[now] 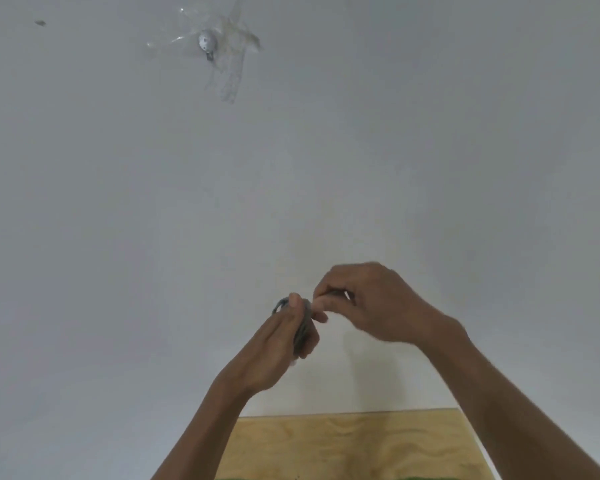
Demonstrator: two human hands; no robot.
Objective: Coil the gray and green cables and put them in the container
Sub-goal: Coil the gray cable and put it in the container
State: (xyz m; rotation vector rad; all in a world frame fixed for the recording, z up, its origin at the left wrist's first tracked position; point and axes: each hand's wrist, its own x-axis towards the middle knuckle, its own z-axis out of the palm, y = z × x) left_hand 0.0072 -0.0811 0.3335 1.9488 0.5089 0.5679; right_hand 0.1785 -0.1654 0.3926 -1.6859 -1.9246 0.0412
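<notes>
Above the wooden table (343, 441), the left hand (274, 351) grips the coiled gray cable (303, 327) while the right hand (371, 303) pinches its loose end, best wrapped snugly so loops stay bundled.

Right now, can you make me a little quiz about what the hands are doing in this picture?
1. True or false: both hands are touching the gray cable.
2. Which hand grips the coiled bundle? A) left hand B) right hand
3. Fill in: below the arms lies a ____ board.

Key:
1. True. The left hand is wrapped round the coil, and the right hand's fingers pinch at its top.
2. A.
3. Wooden. Only a thin strip of green shows at its bottom edge, and no container is in view.
</notes>
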